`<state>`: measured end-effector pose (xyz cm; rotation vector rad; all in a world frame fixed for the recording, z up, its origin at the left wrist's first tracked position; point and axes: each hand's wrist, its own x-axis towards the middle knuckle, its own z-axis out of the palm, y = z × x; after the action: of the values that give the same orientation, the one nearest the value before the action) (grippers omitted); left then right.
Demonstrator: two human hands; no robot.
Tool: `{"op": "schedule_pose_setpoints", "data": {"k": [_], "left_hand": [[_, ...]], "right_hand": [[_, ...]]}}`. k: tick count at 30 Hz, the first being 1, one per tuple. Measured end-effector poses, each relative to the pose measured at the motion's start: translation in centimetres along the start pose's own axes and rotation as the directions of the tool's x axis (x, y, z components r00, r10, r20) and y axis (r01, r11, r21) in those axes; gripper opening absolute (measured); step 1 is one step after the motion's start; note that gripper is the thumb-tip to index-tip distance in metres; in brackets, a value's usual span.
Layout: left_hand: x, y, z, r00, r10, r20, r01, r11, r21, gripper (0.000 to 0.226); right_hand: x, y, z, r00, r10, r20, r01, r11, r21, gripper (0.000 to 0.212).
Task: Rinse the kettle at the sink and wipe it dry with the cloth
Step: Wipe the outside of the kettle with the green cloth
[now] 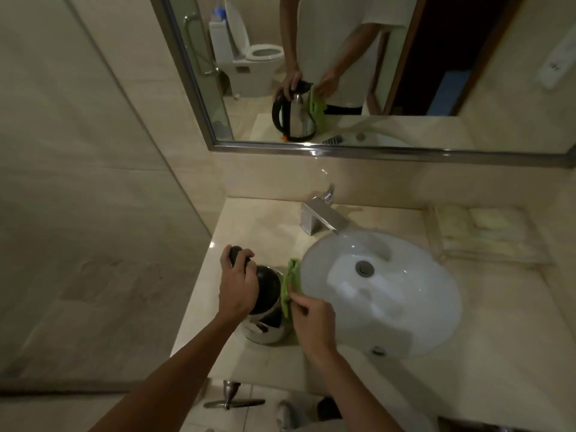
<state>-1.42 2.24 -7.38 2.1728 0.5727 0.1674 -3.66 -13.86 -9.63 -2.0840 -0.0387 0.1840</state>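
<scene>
A steel kettle (pixel 265 328) with a black lid and black handle stands upright on the beige counter (pixel 249 235), just left of the white sink basin (pixel 414 307). My left hand (pixel 238 286) grips the black handle at the top. My right hand (pixel 313 322) holds a green cloth (pixel 291 285) pressed against the kettle's right side. The mirror shows the same: one hand on the handle, the cloth against the steel wall.
A chrome faucet (pixel 319 216) stands behind the basin, with no water running. Folded towels (pixel 486 232) lie on the counter at the right. A glass shower panel (pixel 93 182) borders the counter on the left. The mirror (pixel 436 73) hangs above.
</scene>
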Motion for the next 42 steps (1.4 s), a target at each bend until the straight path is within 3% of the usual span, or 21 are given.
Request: {"op": "schedule_pose_setpoints", "data": {"k": [2, 9, 14, 19, 29, 37, 42], "left_hand": [[0.1, 0.2, 0.0, 1.000, -0.005, 0.011, 0.005, 1.000, -0.002, 0.022], [-0.3, 0.2, -0.3, 0.999, -0.022, 0.037, 0.025, 0.998, -0.061, 0.024], [-0.8, 0.3, -0.7, 0.997, -0.015, 0.074, 0.021, 0.996, -0.082, 0.024], [-0.6, 0.5, -1.2, 0.990, -0.025, 0.136, 0.036, 0.996, -0.077, 0.025], [-0.6, 0.5, -1.3, 0.988, -0.043, 0.150, 0.054, 0.996, -0.071, 0.028], [-0.6, 0.6, -1.4, 0.986, -0.054, 0.158, 0.065, 0.996, -0.067, 0.027], [-1.0, 1.4, -1.7, 0.982, -0.025, 0.185, 0.033, 0.999, -0.039, 0.029]], "right_hand": [[0.0, -0.1, 0.3, 1.000, -0.009, -0.027, 0.010, 1.000, 0.022, 0.032], [-3.9, 1.8, 1.7, 0.974, 0.225, -0.025, -0.223, 0.974, 0.050, 0.028], [-3.9, 0.2, 1.5, 0.978, 0.105, -0.183, -0.090, 0.992, 0.088, 0.030], [-3.6, 0.3, 1.9, 0.979, -0.010, -0.202, 0.017, 0.999, 0.031, 0.036], [-7.9, 1.3, 4.5, 0.954, 0.294, -0.052, -0.271, 0.926, 0.262, 0.038], [-8.5, -2.6, 8.4, 0.862, 0.503, -0.062, -0.427, 0.787, 0.446, 0.026], [-8.0, -3.0, 10.1, 0.864, 0.496, -0.089, -0.392, 0.772, 0.499, 0.027]]}}
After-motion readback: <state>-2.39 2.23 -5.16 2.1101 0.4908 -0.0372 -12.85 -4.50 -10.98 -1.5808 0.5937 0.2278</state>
